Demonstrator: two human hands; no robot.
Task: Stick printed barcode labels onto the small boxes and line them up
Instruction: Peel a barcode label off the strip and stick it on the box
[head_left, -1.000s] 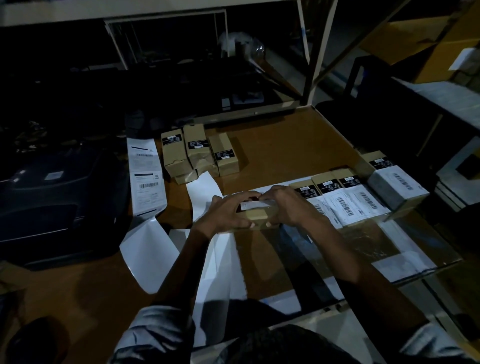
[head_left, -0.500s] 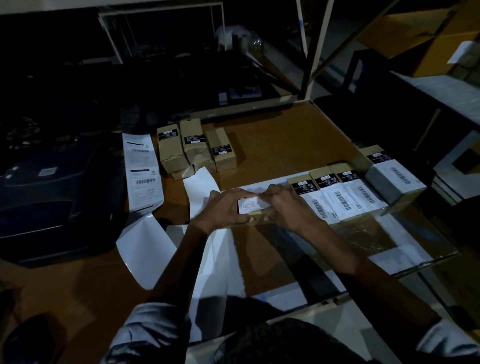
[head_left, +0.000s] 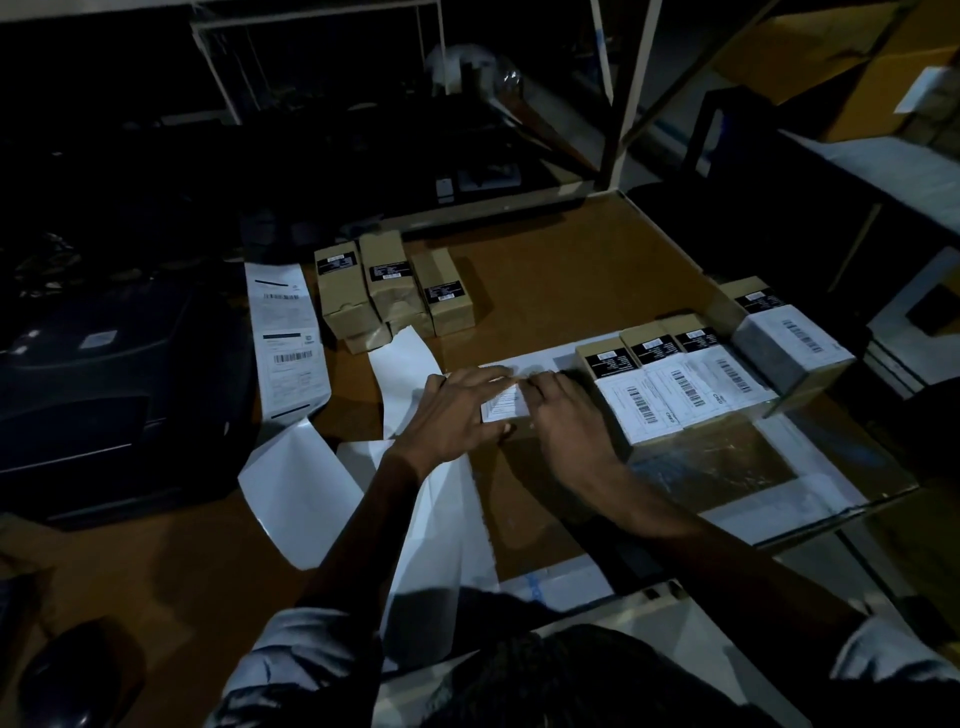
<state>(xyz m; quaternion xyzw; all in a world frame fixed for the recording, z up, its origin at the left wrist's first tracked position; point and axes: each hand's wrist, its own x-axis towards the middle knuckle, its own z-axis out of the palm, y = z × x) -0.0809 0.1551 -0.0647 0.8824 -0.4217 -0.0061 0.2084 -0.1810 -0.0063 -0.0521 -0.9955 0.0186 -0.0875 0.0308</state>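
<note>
Both hands meet over one small box (head_left: 511, 427) near the middle of the brown worktop (head_left: 545, 280); the left hand (head_left: 457, 410) lies across its left side with fingers spread and nearly straight, the fingertips on the white barcode label (head_left: 504, 405) on the box's top, the thumb low against the near edge; the right hand (head_left: 563, 415) lies flat over the right side, fingers extended onto the same label; neither hand is clenched, both rest pressed on the label and box. The box sits just left of a row of labelled boxes (head_left: 675, 384), close to the nearest one; at the row's right end a larger labelled box (head_left: 792, 348) stands tilted. Farther back, a cluster of unlabelled boxes (head_left: 389, 291) stands beside a printed label strip (head_left: 288, 338); blank backing paper (head_left: 405, 374) curls just left of the hands; a dark printer (head_left: 104, 384) sits at the left.
</note>
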